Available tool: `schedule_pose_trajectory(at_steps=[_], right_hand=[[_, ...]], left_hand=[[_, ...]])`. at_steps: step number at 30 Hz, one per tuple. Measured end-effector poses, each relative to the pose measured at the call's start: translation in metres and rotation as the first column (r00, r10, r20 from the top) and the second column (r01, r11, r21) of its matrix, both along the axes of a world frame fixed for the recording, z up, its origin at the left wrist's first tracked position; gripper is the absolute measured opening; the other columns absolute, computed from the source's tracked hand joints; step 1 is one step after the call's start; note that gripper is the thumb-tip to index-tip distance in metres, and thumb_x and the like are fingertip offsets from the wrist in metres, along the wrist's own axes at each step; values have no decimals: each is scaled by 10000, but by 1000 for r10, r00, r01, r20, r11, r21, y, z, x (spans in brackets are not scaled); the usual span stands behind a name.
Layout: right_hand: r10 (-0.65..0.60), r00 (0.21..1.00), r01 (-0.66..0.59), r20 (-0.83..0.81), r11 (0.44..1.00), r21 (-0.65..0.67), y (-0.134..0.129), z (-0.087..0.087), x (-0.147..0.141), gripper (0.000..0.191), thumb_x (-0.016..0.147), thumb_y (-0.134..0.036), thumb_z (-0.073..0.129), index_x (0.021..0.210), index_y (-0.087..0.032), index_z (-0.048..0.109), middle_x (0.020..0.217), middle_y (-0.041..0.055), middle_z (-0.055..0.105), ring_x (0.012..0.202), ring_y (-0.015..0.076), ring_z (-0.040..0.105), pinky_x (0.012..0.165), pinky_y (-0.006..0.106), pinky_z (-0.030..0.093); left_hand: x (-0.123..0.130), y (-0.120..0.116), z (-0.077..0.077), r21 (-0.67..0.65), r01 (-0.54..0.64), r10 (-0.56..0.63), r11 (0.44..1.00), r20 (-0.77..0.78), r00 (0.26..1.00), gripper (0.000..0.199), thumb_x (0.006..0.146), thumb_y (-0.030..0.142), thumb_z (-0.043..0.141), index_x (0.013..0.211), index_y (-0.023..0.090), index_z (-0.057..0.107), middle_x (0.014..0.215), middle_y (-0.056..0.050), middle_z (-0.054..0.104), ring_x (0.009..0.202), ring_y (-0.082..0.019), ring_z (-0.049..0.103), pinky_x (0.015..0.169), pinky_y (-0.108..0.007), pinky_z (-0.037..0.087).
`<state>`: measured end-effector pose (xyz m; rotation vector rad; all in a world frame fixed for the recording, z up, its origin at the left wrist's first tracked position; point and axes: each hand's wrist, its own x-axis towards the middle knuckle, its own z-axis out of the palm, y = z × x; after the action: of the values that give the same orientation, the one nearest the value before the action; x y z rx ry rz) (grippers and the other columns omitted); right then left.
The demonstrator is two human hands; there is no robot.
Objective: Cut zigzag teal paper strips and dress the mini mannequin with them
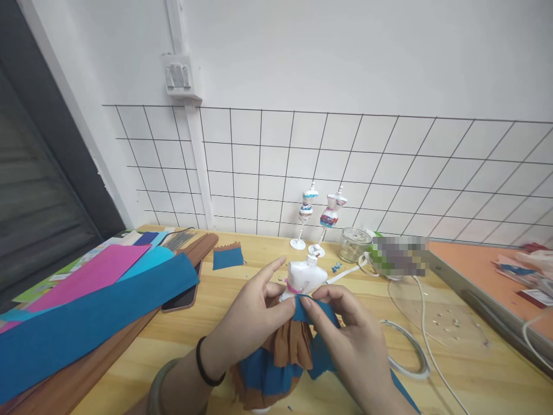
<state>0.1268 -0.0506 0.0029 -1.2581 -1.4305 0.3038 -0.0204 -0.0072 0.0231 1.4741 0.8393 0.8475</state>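
Observation:
A small white dress form [307, 274] stands upright in front of me, with a pink band round its chest. It wears a ruffled brown crepe paper skirt [290, 344] over a blue and brown lower layer [268, 372]. My left hand [259, 311] holds the form at its waist, thumb pressing on the front and index finger stretched out; some of its fingers are hidden behind the form. Between thumb and fingers, my right hand [352, 331] pinches a blue crepe paper strip [317, 308] against the waist. More blue paper [322, 357] hangs below that hand.
Two painted dress forms [307, 207] [332, 214] stand at the back beside a glass jar [352, 245]. Coloured paper sheets [99, 305] lie left, partly over a phone [184, 295]. A blue-brown scrap [228, 256] lies behind. At right are a tape roll [408, 351] and cable [425, 323].

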Motion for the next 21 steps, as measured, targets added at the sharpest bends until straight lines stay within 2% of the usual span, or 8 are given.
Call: schedule_pose_trajectory(at_steps=[8, 13, 18, 21], right_hand=[[8, 1000, -8, -1, 999, -39, 0, -1, 0, 74, 779, -261, 594, 731, -211, 567, 652, -20, 619, 601, 144, 581, 559, 217, 462], [5, 1000, -5, -10, 999, -46, 0, 1, 0, 83, 782, -263, 589, 725, -209, 560, 649, -13, 612, 605, 152, 582, 565, 226, 466], [3, 1000, -3, -4, 999, -36, 1, 2, 0, 85, 783, -259, 584, 717, -210, 558, 637, -22, 599, 587, 142, 576, 551, 214, 461], [19, 1000, -19, 0, 999, -37, 1, 3, 0, 83, 785, -256, 577, 719, -209, 558, 639, -20, 603, 578, 142, 578, 542, 217, 461]], left_hand=[[1, -4, 4, 4, -8, 8, 1000, -13, 1000, 680, 754, 215, 532, 1363, 182, 231, 749, 18, 622, 734, -133, 530, 659, -239, 407], [-1, -7, 8, 31, 20, -18, 999, -48, 999, 683, 768, 208, 511, 1375, 198, 197, 809, -3, 635, 817, -163, 555, 690, -255, 419], [-3, -7, 12, 43, 56, -54, 998, -45, 998, 674, 803, 231, 488, 1388, 202, 154, 813, 2, 613, 802, -152, 551, 759, -286, 413], [-3, -7, 13, 24, 52, -51, 998, -38, 998, 695, 804, 257, 503, 1392, 204, 137, 840, -9, 617, 884, -175, 553, 815, -310, 403]])
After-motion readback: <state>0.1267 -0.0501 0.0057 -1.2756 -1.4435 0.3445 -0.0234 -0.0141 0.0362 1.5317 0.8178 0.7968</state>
